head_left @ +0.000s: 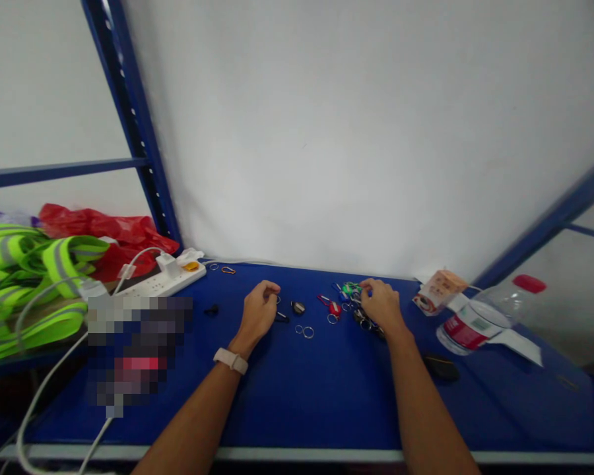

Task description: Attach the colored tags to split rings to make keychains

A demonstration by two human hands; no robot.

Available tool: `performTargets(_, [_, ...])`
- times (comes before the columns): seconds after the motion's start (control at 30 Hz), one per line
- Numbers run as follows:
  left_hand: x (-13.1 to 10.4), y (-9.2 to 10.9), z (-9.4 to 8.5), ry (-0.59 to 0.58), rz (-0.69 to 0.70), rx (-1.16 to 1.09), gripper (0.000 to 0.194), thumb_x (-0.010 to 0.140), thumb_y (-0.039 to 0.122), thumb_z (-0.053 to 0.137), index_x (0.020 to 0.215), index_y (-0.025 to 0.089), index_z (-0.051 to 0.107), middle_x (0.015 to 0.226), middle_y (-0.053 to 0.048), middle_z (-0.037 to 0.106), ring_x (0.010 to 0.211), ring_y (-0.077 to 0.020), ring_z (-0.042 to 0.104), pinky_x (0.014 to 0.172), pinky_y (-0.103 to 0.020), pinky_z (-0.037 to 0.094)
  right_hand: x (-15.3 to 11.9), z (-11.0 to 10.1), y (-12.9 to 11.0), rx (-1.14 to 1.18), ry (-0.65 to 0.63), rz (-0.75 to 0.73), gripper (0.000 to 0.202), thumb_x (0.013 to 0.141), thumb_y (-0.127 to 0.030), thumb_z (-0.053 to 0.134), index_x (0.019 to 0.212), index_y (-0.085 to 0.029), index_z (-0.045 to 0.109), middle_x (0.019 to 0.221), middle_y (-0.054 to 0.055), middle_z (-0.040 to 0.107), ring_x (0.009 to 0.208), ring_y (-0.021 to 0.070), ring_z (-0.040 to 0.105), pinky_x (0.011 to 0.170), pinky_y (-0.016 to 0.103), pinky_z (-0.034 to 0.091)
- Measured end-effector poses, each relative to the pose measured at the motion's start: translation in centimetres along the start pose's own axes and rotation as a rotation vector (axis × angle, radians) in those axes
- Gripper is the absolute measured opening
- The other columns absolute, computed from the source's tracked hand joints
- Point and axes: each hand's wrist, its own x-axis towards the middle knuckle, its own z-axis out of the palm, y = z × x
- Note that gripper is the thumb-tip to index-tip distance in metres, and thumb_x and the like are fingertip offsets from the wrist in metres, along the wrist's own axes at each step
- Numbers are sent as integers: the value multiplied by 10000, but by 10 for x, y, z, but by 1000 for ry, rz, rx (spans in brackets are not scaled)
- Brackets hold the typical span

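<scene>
My left hand, with a pale watch band on its wrist, is pinched closed with a small metal ring at its fingertips. Just below those fingers lies a black carabiner, and a round black badge reel is to the right. My right hand reaches into a pile of badge reels and clips, its fingers closed at a small blue part; what exactly they grip is partly hidden. Beside the pile lies a red badge reel. Two loose rings rest between the hands.
At left are a white power strip, its cable, a pixelated area, yellow-green reflective straps and a red plastic bag. An orange carabiner lies near the wall. At right stand a small box and a plastic bottle.
</scene>
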Motion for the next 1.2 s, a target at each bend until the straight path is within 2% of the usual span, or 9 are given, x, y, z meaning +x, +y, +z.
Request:
performTargets(0.13, [0,3,0,16,-10,52,215,733,84,469,841,179,629,883,-39,700,848,-177,663,805,-311,507,-1,5,-7,-28,-53,-61,196,871,-290,535,945,-213,699,993,79,663,954,255,539,791,351,340])
performTargets(0.27, [-1,6,-1,26,-3,88,221,738,81,471,844,180,638,885,-38,697,840,-176,660,799,-310,505,-3,12,-23,-95,-87,-99,285,873,-424,548,914,-189,705,980,121,648,962,284,535,815,394,350])
performTargets(0.73, [-2,11,-2,37,-9,105,215,744,67,465,832,174,629,872,-46,685,819,-177,656,803,-315,504,-6,13,-32,-206,-173,-104,368,861,-472,569,992,-142,663,1061,179,614,1033,324,527,857,428,345])
performTargets(0.9, [-2,12,-2,36,5,123,223,739,57,469,833,176,632,872,-47,684,830,-180,650,816,-323,501,-8,12,-35,-219,-170,-126,317,887,-414,542,985,-132,651,1073,184,622,1020,322,537,841,420,351])
performTargets(1.03, [-2,13,-3,40,8,131,224,736,55,474,828,180,636,875,-41,681,831,-178,644,808,-314,498,-7,14,-37,-116,-99,-135,319,917,-398,520,1063,-129,610,1050,158,642,996,295,557,842,401,356])
performTargets(1.2, [-2,11,-1,73,11,79,211,752,65,478,815,184,641,834,-30,673,780,-167,639,754,-294,497,-11,14,-59,206,-60,-326,308,933,-408,506,1078,-158,615,1002,92,674,959,253,574,875,397,362])
